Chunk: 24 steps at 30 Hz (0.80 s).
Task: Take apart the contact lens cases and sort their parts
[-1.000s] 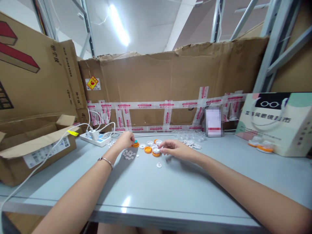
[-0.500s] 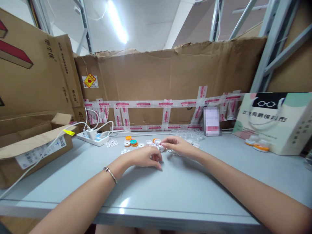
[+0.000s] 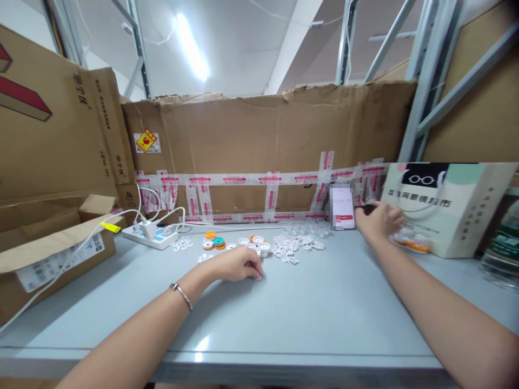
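Note:
My left hand rests low over the middle of the table, fingers curled and pressed together. What its fingertips may hold is hidden. Just behind it lie white round rings, some with orange parts below. My right hand is out to the right between the phone and the paper bag, thumb and fingers apart, slightly blurred. Below its fingers, clear-and-orange round pieces sit against the bag. A teal-topped disc and an orange ring lie left of the white rings.
Small white plastic parts are heaped right of the rings, with clear pieces behind. A power strip with white cables stands at back left beside an open cardboard box. A large bottle stands far right.
My right hand has left the white rings and moved right to beside the bag. My left hand stays in about the same place, fingers more tightly curled. The view has shifted slightly right.

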Each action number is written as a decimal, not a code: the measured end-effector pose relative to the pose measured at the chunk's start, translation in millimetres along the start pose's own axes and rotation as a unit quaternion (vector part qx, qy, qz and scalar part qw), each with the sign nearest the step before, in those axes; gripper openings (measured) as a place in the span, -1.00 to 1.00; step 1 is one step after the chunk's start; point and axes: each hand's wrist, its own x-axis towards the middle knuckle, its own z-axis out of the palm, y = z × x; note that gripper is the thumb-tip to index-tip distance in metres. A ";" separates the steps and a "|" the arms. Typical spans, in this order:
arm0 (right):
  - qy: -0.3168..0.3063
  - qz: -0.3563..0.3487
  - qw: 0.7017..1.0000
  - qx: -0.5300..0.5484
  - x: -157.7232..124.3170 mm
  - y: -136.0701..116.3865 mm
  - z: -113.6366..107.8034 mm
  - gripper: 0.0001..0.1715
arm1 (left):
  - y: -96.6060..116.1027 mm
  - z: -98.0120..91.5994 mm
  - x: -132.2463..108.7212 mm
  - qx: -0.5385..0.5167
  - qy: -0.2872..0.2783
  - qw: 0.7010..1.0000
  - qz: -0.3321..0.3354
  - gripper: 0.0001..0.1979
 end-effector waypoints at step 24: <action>0.057 0.180 0.981 -0.047 9.1 47.0 -12.2 -0.41 | -76.7 -97.5 -68.3 0.246 0.119 0.865 -0.421 -0.76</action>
